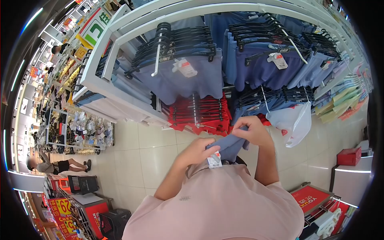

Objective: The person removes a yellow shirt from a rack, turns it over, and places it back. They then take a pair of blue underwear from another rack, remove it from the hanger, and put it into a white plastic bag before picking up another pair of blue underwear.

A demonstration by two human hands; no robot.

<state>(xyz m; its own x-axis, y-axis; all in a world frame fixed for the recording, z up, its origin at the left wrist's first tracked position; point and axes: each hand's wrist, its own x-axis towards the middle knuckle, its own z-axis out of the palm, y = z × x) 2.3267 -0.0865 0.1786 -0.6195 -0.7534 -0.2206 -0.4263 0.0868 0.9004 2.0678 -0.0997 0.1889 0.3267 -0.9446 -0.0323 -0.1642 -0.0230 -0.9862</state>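
My left hand [196,151] pinches one end of a soft blue-grey garment [232,149] in front of my chest. On the other end, my right hand [256,131] has thumb and fingers closed, with the cloth's top edge stretched between both hands. A white price tag [215,159] hangs from the garment beside my left fingers. Its folds hide the exact kind of clothing. Beyond my hands, red garments [200,113] hang low on a rack, and a white plastic bag [295,123] hangs from a lower hook on the right.
A white display rack [132,96] holds blue-grey garments [180,76] and darker blue garments [272,66] on black hangers. Red sign-covered stands [94,216] stand at the lower left, another red sign [310,199] at the lower right. A person [60,164] is at the far left.
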